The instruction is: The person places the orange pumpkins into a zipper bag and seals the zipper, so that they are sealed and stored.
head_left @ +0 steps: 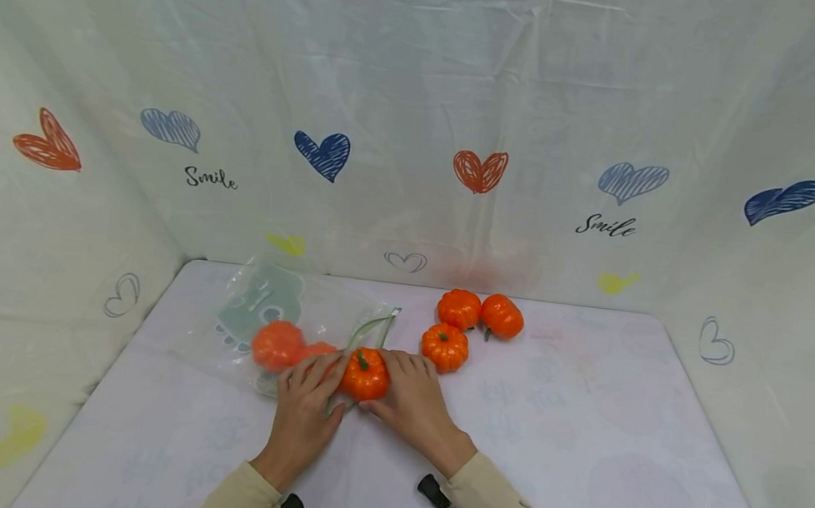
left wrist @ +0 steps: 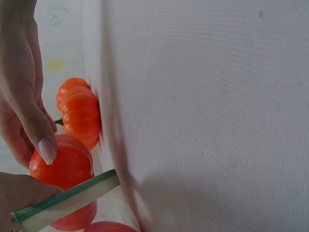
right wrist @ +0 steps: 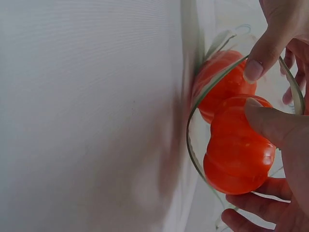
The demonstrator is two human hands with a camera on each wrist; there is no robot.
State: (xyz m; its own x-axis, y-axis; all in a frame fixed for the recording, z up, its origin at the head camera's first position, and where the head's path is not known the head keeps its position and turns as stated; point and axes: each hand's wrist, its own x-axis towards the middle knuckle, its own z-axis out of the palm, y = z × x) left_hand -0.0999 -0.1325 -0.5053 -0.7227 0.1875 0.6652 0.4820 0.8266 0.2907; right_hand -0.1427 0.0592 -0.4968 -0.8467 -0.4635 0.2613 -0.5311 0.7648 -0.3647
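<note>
My left hand (head_left: 307, 410) pinches the green-edged mouth of a clear zip bag (head_left: 270, 297) lying on the table, its thumb on the rim (left wrist: 72, 195). In my right hand (head_left: 417, 402) is a small glossy orange pumpkin (head_left: 367, 375) with a green stem. Thumb and fingers hold it from the right, right at the bag's opening, as the right wrist view shows with the same pumpkin (right wrist: 239, 150) framed by the rim. Through the film show two more pumpkins, one plainly (head_left: 278, 346) and one partly behind the left fingers (head_left: 319, 350).
Three loose pumpkins stand grouped just beyond the right hand: a near one (head_left: 444, 348), one behind it (head_left: 458, 308) and one tipped on its side (head_left: 503, 317). A white cloth covers the table (head_left: 578, 475). Heart-printed curtains (head_left: 412, 79) enclose the back and sides.
</note>
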